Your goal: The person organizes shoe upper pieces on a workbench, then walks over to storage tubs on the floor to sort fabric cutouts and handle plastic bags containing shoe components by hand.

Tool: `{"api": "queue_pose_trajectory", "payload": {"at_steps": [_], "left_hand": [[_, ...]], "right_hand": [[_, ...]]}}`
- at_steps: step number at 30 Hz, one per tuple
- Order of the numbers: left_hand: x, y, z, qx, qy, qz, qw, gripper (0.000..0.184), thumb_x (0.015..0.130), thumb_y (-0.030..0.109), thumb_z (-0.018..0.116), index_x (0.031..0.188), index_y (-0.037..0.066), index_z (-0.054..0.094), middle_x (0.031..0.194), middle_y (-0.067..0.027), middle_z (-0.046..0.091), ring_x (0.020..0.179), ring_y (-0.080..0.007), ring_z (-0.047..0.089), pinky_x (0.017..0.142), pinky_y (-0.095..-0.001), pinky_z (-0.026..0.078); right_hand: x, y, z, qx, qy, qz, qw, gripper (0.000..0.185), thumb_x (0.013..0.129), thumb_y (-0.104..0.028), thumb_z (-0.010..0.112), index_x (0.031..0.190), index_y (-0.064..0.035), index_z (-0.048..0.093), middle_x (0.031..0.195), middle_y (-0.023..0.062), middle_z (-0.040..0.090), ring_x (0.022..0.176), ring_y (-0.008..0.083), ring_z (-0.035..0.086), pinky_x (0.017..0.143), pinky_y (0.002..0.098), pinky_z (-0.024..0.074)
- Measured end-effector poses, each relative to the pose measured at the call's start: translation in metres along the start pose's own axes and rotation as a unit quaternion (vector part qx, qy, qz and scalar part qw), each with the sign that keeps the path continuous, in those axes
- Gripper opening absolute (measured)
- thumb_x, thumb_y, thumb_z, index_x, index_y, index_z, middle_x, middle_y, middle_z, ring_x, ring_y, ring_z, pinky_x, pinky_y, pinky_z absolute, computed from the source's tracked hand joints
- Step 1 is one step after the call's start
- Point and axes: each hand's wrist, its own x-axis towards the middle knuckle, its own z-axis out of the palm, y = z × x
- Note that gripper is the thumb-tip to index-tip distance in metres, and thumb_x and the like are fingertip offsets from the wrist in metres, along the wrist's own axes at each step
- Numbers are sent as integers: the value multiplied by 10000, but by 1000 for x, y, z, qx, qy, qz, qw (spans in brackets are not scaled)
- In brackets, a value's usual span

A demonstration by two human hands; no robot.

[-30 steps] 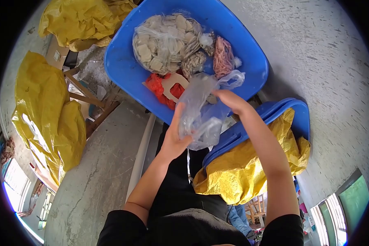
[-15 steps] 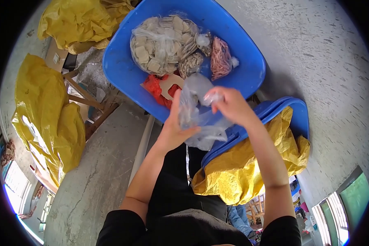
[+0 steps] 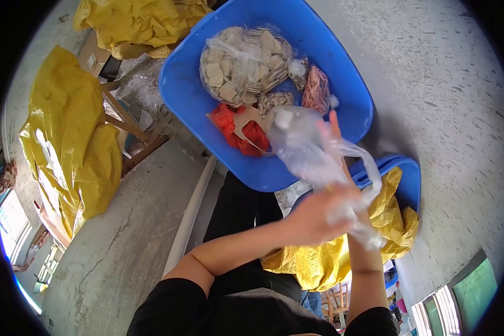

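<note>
A clear plastic bag [image 3: 302, 154] hangs over the near right edge of the blue tub [image 3: 179, 84], blurred by motion. My left hand [image 3: 322, 215] is closed on the lower, gathered end of the bag, with a loose flap below it. My right hand [image 3: 333, 134] is behind the bag, mostly hidden, with a fingertip showing above it. Inside the tub lie a large bag of pale flat pieces [image 3: 246, 67], a smaller bag of pieces [image 3: 275, 101], a bag of pink strips [image 3: 317, 89] and a red bag [image 3: 255, 137] with a beige cut-out piece [image 3: 243, 119].
A second blue tub [image 3: 411, 182] holding a yellow sack [image 3: 395, 224] stands at the right. More yellow sacks [image 3: 67, 140] lie at the left and top left, near a wooden frame [image 3: 123, 115]. A pale pipe [image 3: 190, 218] runs beside my legs.
My left hand has swung right and crossed in front of my right forearm, pulling the clear bag to the right. My right hand has gone behind the bag. The view has shifted slightly.
</note>
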Motion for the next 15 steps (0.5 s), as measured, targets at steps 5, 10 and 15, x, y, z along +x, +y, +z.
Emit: {"api": "queue_pose_trajectory", "payload": {"at_steps": [5,10,15], "left_hand": [[-1,29,-52,194,80,10,978,888,674,372,798,1373,30,370,1040,-136,608,774,-199,639,674,-302,519],[22,-50,-129,242,136,24,960,1248,466,513,839,1442,60,205,1458,-181,267,1258,-321,399,1023,-442,344],[59,-85,-86,245,-42,167,954,1119,454,564,813,1358,50,399,1387,-125,416,1270,-303,393,1066,-396,299]], "right_hand": [[20,-27,-15,60,160,-26,985,521,726,-204,702,1173,-59,477,1149,111,502,984,243,489,866,324,414],[31,-36,-55,146,235,15,961,412,715,-243,710,1040,-28,577,998,87,602,839,217,554,792,305,444],[39,-21,-56,454,81,275,844,395,716,-227,695,1042,-31,590,970,86,615,835,242,567,791,318,455]]}}
